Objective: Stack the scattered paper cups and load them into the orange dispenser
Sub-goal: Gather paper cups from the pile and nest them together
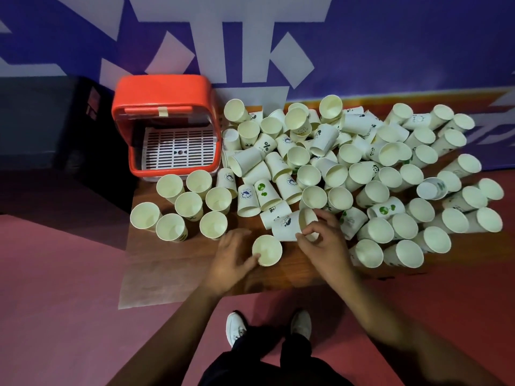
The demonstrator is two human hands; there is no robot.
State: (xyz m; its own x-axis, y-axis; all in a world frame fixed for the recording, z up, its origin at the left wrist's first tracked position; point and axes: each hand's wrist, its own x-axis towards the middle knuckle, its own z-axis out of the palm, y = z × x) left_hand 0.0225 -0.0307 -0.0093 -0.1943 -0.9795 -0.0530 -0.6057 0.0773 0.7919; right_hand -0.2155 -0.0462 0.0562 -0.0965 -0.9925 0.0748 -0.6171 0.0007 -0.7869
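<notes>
A big heap of white paper cups (348,162) covers the wooden table (172,263), most of them lying on their sides. Several cups (189,206) stand upright in a group at the left, in front of the orange dispenser (164,93), whose lid is up over a white grid tray (179,149). My left hand (231,257) holds an upright cup (267,249) near the table's front edge. My right hand (323,240) pinches the rim of a tipped cup (289,225) with a dark print.
A dark cabinet (55,121) stands left of the dispenser. A purple and white wall (390,45) rises behind the table. My feet in white shoes (237,327) are on the pink floor (55,302) below the table's front edge.
</notes>
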